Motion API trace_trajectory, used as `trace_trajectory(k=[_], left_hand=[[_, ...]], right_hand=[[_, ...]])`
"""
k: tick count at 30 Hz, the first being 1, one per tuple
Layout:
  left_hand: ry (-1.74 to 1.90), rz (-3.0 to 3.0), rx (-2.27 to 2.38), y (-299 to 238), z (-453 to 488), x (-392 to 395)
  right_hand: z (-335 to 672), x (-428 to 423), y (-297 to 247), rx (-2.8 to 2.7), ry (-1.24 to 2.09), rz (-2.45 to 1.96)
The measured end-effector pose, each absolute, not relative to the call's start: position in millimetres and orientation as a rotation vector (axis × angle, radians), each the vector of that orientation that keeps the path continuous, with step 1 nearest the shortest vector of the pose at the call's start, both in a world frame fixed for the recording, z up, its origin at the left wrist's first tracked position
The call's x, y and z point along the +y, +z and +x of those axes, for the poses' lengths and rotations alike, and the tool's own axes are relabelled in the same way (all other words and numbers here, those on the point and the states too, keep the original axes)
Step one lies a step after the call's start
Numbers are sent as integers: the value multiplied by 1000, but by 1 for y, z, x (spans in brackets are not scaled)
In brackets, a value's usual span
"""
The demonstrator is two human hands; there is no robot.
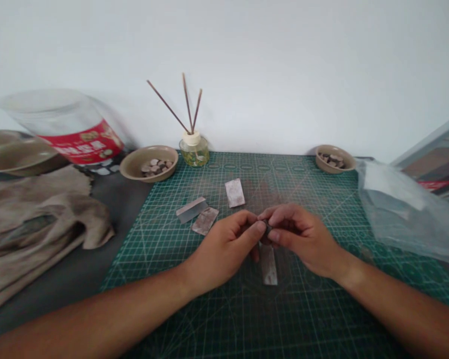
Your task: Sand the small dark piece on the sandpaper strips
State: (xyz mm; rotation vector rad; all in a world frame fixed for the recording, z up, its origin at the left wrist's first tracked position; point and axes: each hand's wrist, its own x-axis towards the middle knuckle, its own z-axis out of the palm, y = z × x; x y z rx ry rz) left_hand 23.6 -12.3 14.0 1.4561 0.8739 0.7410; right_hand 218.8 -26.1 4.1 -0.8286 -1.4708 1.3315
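Observation:
My left hand [234,239] and my right hand [303,237] meet above the cutting mat [164,269], both closed in a pinch on one small dark disc-like piece [266,233]. Fingers cover most of it, so its exact kind is unclear. Right below them a narrow strip of worn sandpaper [269,269] lies on the mat. Beyond my left hand are a brownish worn sandpaper piece [205,221], a folded grey sheet [191,210] and a pale rectangular piece [234,193]. Brown dust marks the mat and my fingertips.
Bowls of small brown pieces stand at back left [129,167] and back right [322,168]. A reed diffuser [194,149] is by the wall. At left are a big plastic jar [86,142], stacked bowls [22,157] and a crumpled cloth [41,214]; at right, a clear plastic bag [404,214].

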Motion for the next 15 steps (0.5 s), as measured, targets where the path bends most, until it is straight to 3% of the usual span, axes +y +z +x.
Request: trace_trajectory(k=[6,15], left_hand=[[787,1430,901,8,25,-12],[733,1526,884,13,23,-15]], right_hand=[[218,-28,-2,-1704,906,-962],[221,-29,-1,-1696,1004,-990]])
